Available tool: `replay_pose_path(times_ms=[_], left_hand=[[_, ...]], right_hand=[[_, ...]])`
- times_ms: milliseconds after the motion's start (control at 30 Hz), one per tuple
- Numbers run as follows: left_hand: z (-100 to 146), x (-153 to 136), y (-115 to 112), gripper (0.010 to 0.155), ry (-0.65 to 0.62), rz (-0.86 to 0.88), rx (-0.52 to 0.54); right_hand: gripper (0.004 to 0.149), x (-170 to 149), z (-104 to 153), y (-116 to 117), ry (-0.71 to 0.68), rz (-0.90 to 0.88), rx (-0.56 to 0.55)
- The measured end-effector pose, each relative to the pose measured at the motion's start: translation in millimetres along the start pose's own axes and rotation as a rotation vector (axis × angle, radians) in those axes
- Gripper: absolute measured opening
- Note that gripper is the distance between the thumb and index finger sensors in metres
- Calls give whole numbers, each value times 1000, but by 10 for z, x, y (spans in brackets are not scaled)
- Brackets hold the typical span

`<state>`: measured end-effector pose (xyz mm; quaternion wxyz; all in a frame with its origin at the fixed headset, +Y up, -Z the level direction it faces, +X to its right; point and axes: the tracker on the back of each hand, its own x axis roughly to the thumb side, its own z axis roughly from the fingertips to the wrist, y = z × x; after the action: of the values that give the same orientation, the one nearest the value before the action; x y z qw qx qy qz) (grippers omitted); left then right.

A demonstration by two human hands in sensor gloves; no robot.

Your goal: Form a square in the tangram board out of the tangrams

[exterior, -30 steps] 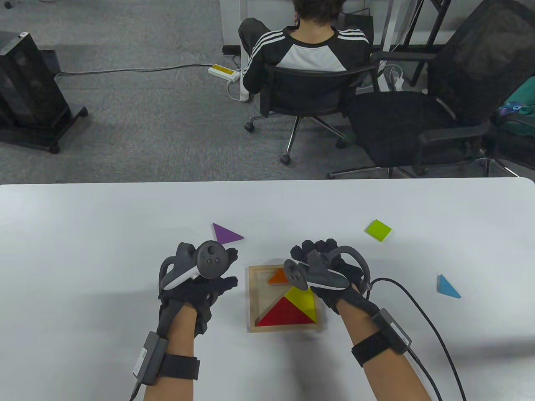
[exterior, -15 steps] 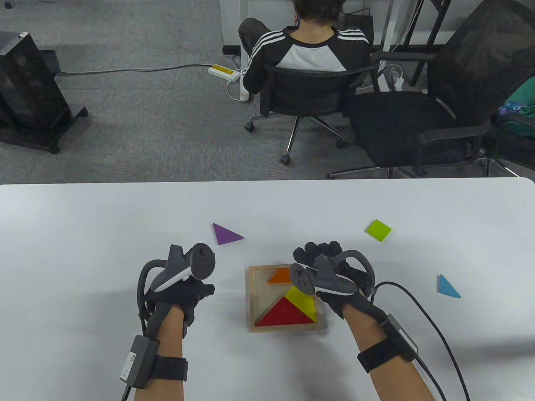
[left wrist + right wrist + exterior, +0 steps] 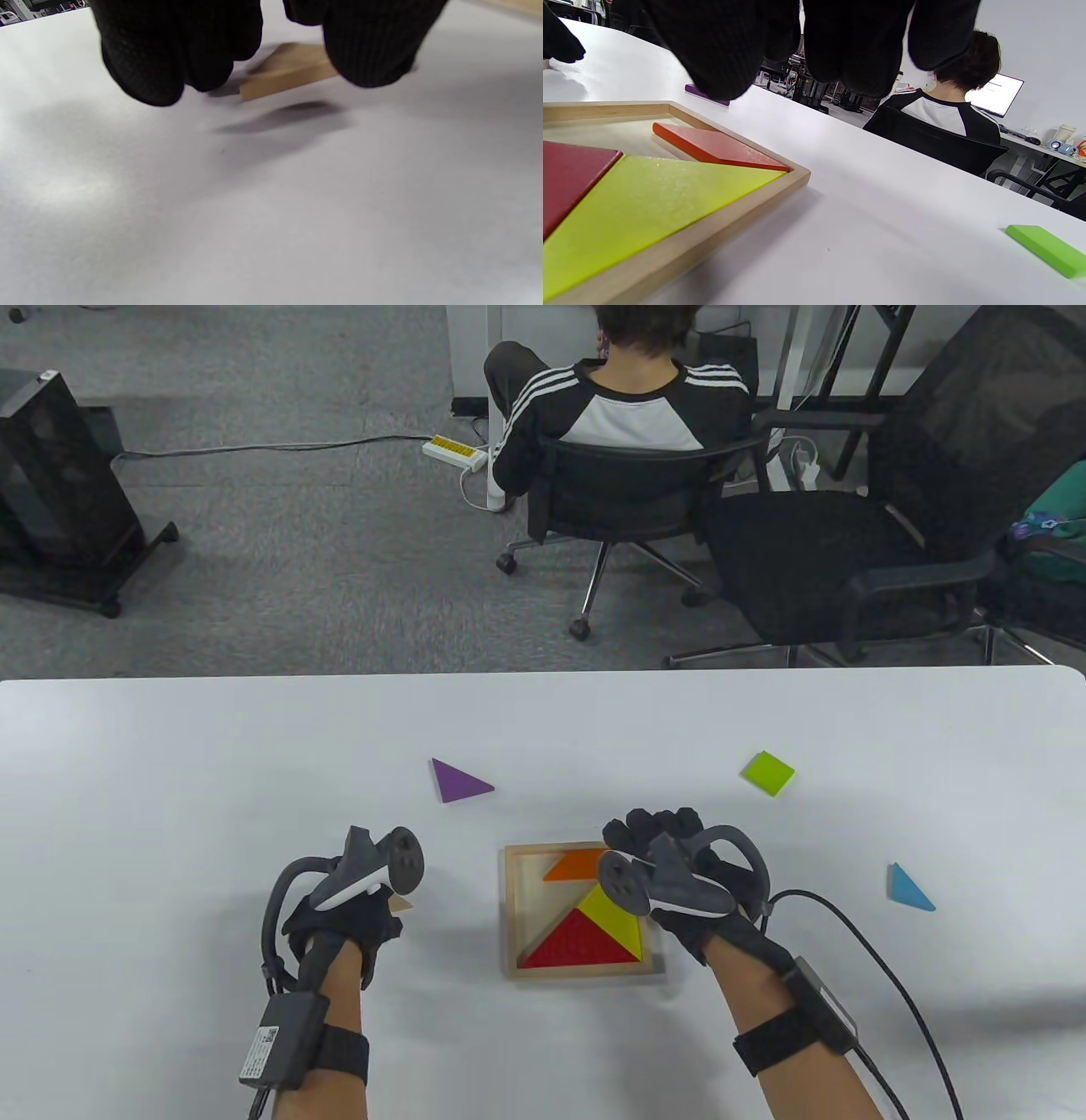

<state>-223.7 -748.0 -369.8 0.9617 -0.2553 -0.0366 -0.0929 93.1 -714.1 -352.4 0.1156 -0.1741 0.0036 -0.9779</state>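
My left hand (image 3: 339, 912) sits on the table (image 3: 170, 780) well left of the board; its fingers (image 3: 169, 63) and thumb curl down around a plain wooden piece (image 3: 288, 70), pinching it by its sides, one corner poking out at the hand's right edge in the table view; the piece is just off the surface, its shadow below it. Up and to the right lies the purple triangle (image 3: 458, 782), flat on the table, apart from everything else. Next comes the board (image 3: 513, 916), a shallow wooden tray near the table's front; inside it the orange piece (image 3: 573, 865) lies along the far edge, the yellow triangle (image 3: 615, 920) against the right side, the red triangle (image 3: 581, 942) along the near edge, red and yellow touching; the left part of the tray shows bare wood. My right hand (image 3: 679, 874) hovers over the board's far right corner, fingers (image 3: 725, 51) bent downward and loosely curled; I see nothing held in them. Farther right, the green square (image 3: 769, 773) lies on the table beyond that hand; the blue triangle (image 3: 909, 889) lies near the right edge, well apart from the board.
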Motion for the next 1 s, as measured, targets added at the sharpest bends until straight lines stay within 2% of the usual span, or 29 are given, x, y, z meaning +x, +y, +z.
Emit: replay_pose_path(times_ms=[167, 433, 633, 1000], left_hand=[[-44, 121, -1, 72, 8, -93, 28], [-97, 247, -6, 62, 16, -220, 151], [-116, 205, -6, 60, -5, -180, 185], [-27, 27, 64, 62, -68, 52, 222]], right_hand=[[68, -42, 0, 79, 9, -15, 12], [67, -127, 9, 139, 29, -43, 21], [67, -106, 28, 146, 26, -42, 28], [67, -6, 91, 59, 15, -37, 9]])
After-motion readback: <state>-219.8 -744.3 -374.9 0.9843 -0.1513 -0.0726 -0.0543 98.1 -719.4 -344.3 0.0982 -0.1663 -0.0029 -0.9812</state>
